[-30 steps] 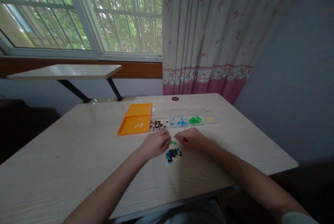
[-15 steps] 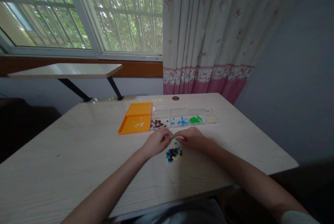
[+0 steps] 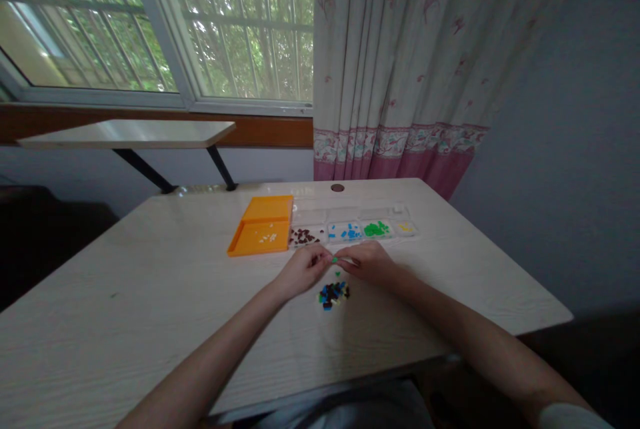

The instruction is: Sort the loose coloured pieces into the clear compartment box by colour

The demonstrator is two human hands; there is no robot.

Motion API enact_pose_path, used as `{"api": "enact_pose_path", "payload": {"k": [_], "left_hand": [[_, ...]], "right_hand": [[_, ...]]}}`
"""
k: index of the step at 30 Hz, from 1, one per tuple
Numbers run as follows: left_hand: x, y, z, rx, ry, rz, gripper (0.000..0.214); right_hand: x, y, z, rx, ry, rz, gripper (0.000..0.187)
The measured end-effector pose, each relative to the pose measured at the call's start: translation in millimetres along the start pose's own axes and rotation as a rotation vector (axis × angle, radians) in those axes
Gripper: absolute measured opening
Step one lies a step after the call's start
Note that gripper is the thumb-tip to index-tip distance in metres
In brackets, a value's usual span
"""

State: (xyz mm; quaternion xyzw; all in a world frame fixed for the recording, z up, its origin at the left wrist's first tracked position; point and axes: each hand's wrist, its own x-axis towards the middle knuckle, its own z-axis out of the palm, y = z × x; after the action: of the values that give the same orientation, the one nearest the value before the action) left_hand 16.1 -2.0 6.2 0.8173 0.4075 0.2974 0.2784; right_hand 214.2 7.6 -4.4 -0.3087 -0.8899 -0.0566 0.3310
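Your left hand [image 3: 300, 272] and right hand [image 3: 367, 262] are meeting, fingers nearly closed, both pinching one tiny green piece [image 3: 334, 260] just above one mixed pile [image 3: 333, 293] on the tabletop [image 3: 150, 296]. Grip it firmly, low over the pile. Beyond are sitting one orange tray [image 3: 261, 234] and one clear box [image 3: 350, 216] with four filled compartments.

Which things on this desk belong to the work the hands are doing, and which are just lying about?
In use: left hand, right hand, small green piece pinched between their fingertips, mixed pile of coloured pieces beside them, clear divided box holding sorted colours, orange tray.

Lying about: side table under the window, curtain.
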Motion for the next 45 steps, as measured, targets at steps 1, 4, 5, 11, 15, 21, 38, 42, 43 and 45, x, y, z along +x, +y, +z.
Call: {"api": "enact_pose_path", "payload": {"k": [1, 4, 5, 11, 15, 21, 38, 42, 43, 45], "left_hand": [[-0.2, 0.1, -0.5, 0.012, 0.004, -0.012, 0.025], [-1.7, 1.1, -3.5, 0.078, -0.007, 0.011, 0.022], [-2.5, 1.7, -4.8, 0.107, -0.030, 0.042, 0.020], [-6.6, 5.5, -7.6, 0.240, -0.210, 0.199, 0.020], [-6.2, 6.6, -6.9, 0.314, -0.244, 0.207, 0.019], [-5.1, 3.9, -8.7, 0.331, -0.228, 0.165, 0.015], [-7.6, -1.8, -9.6, 0.347, -0.207, 0.130, 0.015], [-6.1, -0.4, -8.8, 0.242, -0.146, 0.113, 0.018], [-5.2, 0.5, -8.2, 0.196, -0.109, 0.097, 0.018], [-3.1, 2.2, -6.6, 0.101, -0.034, 0.045, 0.020]], "right_hand": [[0.4, 0.8, -0.4, -0.002, 0.008, 0.002, 0.021], [2.2, 5.1, -4.3, -0.024, 0.053, 0.034, 0.022], [2.9, 7.1, -6.8, -0.036, 0.077, 0.058, 0.022], [5.9, 16.3, -29.4, -0.078, 0.219, 0.129, 0.026], [6.7, 15.8, -38.8, -0.093, 0.235, 0.165, 0.028], [5.9, 15.4, -39.4, -0.113, 0.215, 0.154, 0.027], [-12.5, 86.1, -49.4, -0.234, -0.091, 0.604, 0.027], [-12.5, 85.2, -47.2, -0.197, -0.097, 0.597, 0.029], [-11.7, 81.8, -45.8, -0.174, -0.102, 0.581, 0.028], [-8.9, 70.2, -41.0, -0.115, -0.121, 0.524, 0.027]]}}
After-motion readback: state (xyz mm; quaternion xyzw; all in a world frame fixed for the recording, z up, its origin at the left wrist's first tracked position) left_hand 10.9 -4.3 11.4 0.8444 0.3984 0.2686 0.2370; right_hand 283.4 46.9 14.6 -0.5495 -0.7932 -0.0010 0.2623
